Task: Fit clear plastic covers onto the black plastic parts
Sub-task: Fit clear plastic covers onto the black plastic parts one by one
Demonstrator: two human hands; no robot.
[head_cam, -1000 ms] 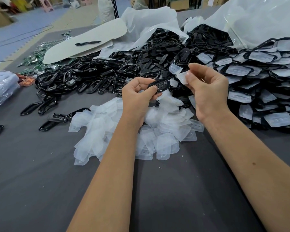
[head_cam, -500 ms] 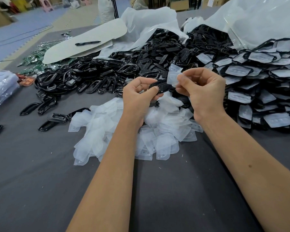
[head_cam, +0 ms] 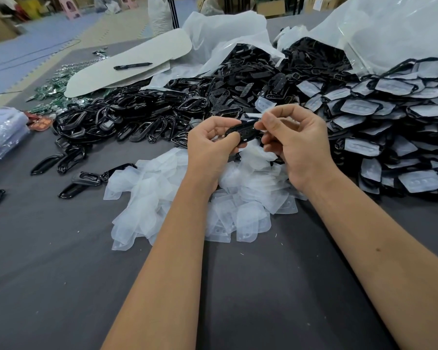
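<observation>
My left hand (head_cam: 210, 142) pinches a small black plastic part (head_cam: 243, 131) above the table. My right hand (head_cam: 296, 142) meets it from the right, fingers curled, pressing a clear plastic cover (head_cam: 254, 115) against the part; only the cover's top edge shows past the fingers. Below both hands lies a heap of loose clear covers (head_cam: 177, 198). Bare black parts (head_cam: 142, 120) are piled at the back left. On the right sits a pile of black parts with covers on them (head_cam: 379, 127).
The grey table (head_cam: 48, 261) stretches toward me. Stray black parts (head_cam: 81, 180) lie at the left. A stack of clear trays (head_cam: 3, 132) sits at the left edge. White bags (head_cam: 228, 34) and a board with a black pen (head_cam: 133, 66) are at the back.
My right hand has moved left with the clear cover and come against the black part in my left hand. The left hand has stayed in place.
</observation>
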